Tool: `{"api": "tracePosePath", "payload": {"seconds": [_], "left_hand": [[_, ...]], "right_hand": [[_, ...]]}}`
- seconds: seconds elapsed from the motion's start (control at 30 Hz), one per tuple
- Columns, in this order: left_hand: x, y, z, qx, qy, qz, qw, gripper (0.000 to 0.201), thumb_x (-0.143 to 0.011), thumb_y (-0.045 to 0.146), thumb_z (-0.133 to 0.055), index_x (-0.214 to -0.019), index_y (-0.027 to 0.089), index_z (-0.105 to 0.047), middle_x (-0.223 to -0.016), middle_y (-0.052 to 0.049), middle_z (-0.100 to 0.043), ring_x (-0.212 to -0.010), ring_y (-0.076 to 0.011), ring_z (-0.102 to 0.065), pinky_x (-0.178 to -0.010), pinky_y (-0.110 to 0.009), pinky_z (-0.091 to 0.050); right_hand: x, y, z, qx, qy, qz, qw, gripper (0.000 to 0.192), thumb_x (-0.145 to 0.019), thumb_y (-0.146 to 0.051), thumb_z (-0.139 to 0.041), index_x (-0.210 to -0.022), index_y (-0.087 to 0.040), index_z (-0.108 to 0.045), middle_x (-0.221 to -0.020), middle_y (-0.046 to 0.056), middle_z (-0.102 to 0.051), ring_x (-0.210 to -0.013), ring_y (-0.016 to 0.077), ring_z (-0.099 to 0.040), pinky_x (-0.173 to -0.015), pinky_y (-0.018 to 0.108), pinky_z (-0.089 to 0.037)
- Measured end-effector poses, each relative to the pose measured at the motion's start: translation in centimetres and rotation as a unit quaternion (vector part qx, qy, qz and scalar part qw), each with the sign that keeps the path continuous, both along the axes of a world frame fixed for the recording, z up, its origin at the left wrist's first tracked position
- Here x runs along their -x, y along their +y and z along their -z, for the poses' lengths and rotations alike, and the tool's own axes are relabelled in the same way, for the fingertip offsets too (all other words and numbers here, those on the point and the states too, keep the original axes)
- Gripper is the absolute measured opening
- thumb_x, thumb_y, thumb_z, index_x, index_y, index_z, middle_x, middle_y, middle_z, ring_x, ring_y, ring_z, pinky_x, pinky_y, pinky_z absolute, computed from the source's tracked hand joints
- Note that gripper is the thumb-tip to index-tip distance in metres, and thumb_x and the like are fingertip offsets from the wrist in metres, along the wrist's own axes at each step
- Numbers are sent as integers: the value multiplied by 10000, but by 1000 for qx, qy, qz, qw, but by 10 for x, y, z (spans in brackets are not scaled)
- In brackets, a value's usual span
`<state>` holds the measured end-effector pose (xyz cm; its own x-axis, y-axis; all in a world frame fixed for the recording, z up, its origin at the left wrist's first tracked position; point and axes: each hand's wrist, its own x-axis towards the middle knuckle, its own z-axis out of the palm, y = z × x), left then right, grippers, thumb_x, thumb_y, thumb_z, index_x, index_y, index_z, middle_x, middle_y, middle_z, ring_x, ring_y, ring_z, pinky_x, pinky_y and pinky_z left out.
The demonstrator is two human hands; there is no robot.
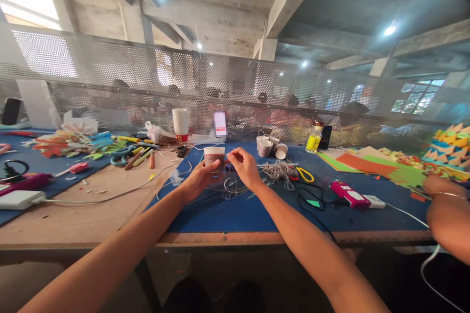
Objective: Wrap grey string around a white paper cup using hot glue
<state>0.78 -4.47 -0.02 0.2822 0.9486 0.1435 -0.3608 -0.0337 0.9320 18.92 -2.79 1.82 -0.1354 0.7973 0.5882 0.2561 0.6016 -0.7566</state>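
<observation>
Just above the blue table mat (235, 217), my left hand (200, 176) grips a small paper cup (214, 150). The cup stands upright, its rim pale and its lower side wrapped in brownish-grey cord. My right hand (243, 166) is close by on the right, thumb and forefinger pinched together; what they hold, if anything, is too small to make out. Below and between the hands lie thin, clear-looking strands (231, 190). A loose heap of grey cord (278, 170) rests to the right, beside yellow-handled scissors (305, 174). Beyond it are several cord-wrapped cups (264, 147), one tipped over.
A stack of white paper cups (180, 122), a lit phone (220, 123) and a yellow-labelled bottle (313, 142) line the mesh partition (235, 76). Tools and paper scraps (77, 142) are left, coloured sheets (363, 162) right. Another person's arm (450, 210) reaches in at right.
</observation>
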Motion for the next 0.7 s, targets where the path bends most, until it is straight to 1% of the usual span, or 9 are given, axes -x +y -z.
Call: {"api": "tracePosePath", "payload": {"seconds": [0.13, 0.33, 0.57, 0.7], "left_hand": [[0, 1, 0, -2, -4, 5, 1000, 448, -849, 371, -801, -1251, 194, -715, -1284, -142, -732, -862, -186, -720, -822, -322, -580], [0, 0, 0, 3, -12, -1, 1000, 463, -822, 362, -825, -1238, 187, -721, -1230, -146, -752, -853, -195, -727, -803, -326, -582], [0, 1, 0, 9, -17, 2, 1000, 446, -837, 358, -811, -1234, 177, -721, -1220, -148, -755, -857, -195, -722, -797, -319, -590], [-1, -2, -2, 7, -18, 5, 1000, 434, -847, 348, -802, -1237, 174, -726, -1225, -147, -756, -862, -196, -724, -797, -311, -590]], "right_hand": [[0, 0, 0, -5, 3, -1, 1000, 241, -930, -462, -595, -835, -240, -595, -829, 21, -738, -780, 198, -695, -749, 306, -533], [0, 0, 0, -5, -4, 2, 1000, 228, -926, -452, -593, -833, -243, -598, -819, 15, -726, -779, 195, -684, -749, 303, -529], [0, 1, 0, -20, -6, 2, 1000, 217, -921, -432, -596, -823, -239, -594, -783, 3, -700, -728, 178, -667, -730, 290, -510], [0, 2, 0, -19, -16, 10, 1000, 219, -923, -434, -595, -820, -242, -594, -790, 3, -702, -735, 179, -668, -742, 292, -517]]}}
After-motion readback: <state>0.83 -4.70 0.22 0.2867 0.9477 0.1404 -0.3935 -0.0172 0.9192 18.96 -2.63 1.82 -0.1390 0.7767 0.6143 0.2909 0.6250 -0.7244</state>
